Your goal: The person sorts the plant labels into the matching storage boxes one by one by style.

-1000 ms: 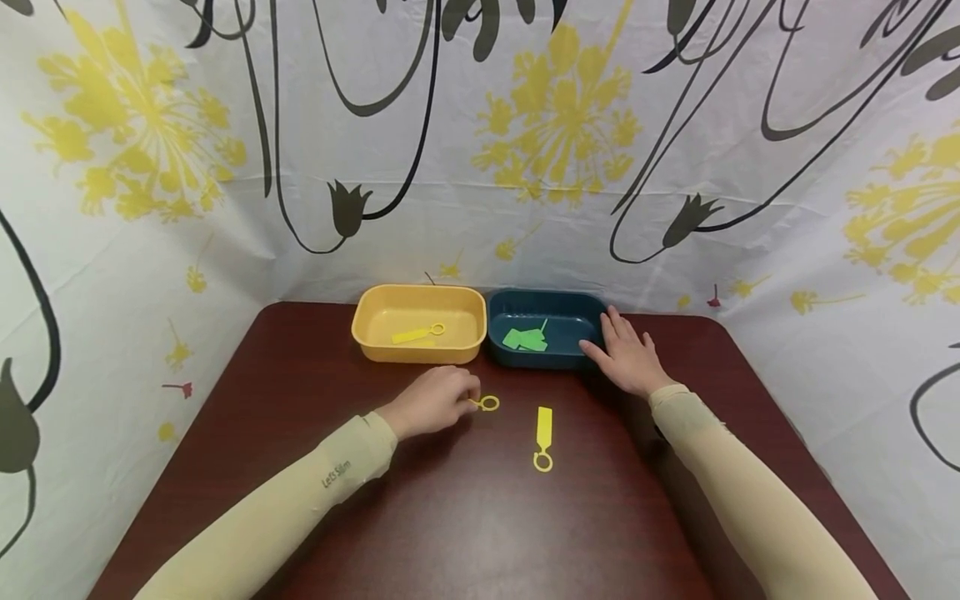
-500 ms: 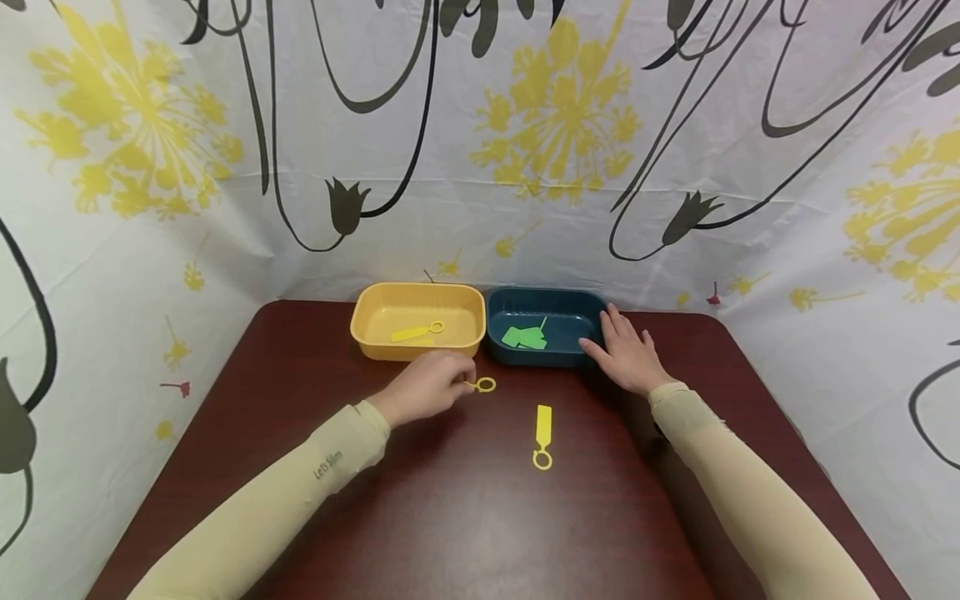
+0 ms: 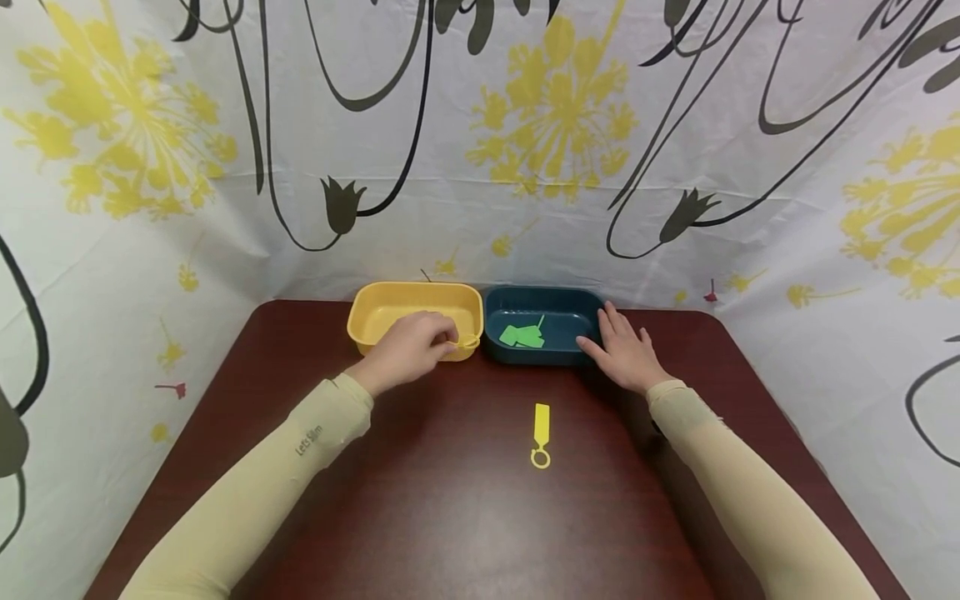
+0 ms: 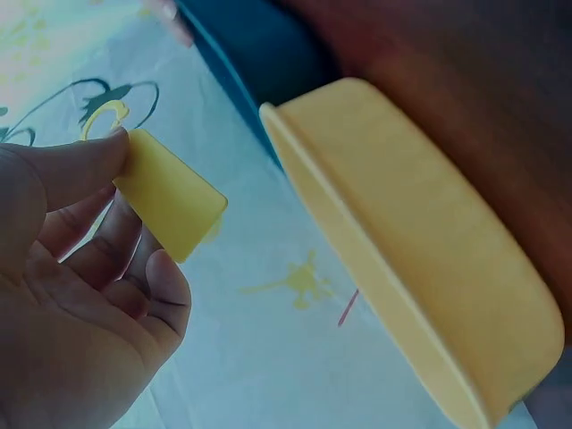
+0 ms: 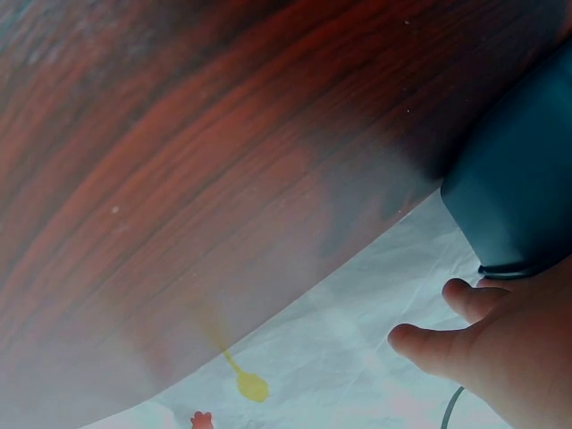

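Observation:
My left hand (image 3: 408,346) pinches a yellow ring-ended tag (image 4: 170,192) between thumb and fingers, over the front rim of the yellow bin (image 3: 360,317). The tag's flat plate and its ring beyond the thumb both show in the left wrist view. My right hand (image 3: 626,354) rests with spread fingers on the right end of the dark blue bin (image 3: 551,357). Several green tags (image 3: 522,335) lie inside that bin. Another yellow tag (image 3: 541,435) lies flat on the table, ring toward me. The left hand hides much of the yellow bin's inside.
The two bins stand side by side at the back of the dark red-brown table (image 3: 480,517). Right behind them hangs a white patterned cloth (image 3: 420,217), which also closes in both sides.
My left hand has carried the tag from the tabletop up and leftward to the yellow bin's front rim. The right hand has stayed on the blue bin.

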### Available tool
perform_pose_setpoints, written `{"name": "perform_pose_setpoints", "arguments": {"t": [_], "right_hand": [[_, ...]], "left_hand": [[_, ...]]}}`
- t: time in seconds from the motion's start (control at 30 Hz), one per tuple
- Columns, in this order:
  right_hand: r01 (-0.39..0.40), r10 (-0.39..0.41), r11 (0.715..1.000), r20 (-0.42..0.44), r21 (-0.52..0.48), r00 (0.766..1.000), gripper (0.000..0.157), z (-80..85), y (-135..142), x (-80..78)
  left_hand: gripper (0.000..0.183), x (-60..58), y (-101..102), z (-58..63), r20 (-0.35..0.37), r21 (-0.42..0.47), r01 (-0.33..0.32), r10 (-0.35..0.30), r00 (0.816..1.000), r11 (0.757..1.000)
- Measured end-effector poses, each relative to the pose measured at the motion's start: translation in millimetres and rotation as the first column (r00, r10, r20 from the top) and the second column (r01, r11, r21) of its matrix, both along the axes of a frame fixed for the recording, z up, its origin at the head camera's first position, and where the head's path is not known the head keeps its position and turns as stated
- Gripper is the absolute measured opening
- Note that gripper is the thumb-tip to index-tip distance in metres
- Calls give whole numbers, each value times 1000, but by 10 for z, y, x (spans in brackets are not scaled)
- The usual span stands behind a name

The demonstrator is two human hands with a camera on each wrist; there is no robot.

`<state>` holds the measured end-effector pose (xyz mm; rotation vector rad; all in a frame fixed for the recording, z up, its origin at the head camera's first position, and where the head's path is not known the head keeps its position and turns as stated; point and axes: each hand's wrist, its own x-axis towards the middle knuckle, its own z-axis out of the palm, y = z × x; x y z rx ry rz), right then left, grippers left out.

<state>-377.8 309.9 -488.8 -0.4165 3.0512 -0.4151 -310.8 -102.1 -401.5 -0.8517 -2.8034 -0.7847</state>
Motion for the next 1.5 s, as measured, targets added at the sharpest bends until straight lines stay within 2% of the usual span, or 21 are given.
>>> {"name": "perform_pose_setpoints", "arguments": {"t": [0.27, 0.4, 0.6, 0.8, 0.9, 1.27, 1.5], "right_hand": [[0, 0, 1000, -6, 5, 1000, 97, 9, -8, 3], [4, -4, 1000, -5, 5, 1000, 97, 3, -2, 0], [3, -3, 1000, 1, 10, 1000, 97, -3, 4, -5], [5, -5, 1000, -1, 10, 1000, 97, -4, 6, -1], [4, -4, 1000, -4, 11, 1000, 97, -5, 7, 0], [7, -7, 1000, -1, 7, 1000, 99, -3, -7, 2], [7, -7, 1000, -7, 7, 1000, 99, -7, -5, 1]], "left_hand": [[5, -60, -157, 149, -21, 98, -30, 32, 999, 995], [4, -116, -204, 186, -49, 104, -38, 43, 998, 994], [4, -178, -271, 203, -56, 120, -82, 89, 994, 989], [5, -260, -339, 178, -139, 101, -121, 134, 981, 987], [5, -308, -354, 154, -151, 104, -135, 150, 977, 985], [8, -497, -384, 46, -91, 131, -198, 211, 973, 971], [11, -603, -398, -24, -49, 100, -230, 235, 971, 968]]}}
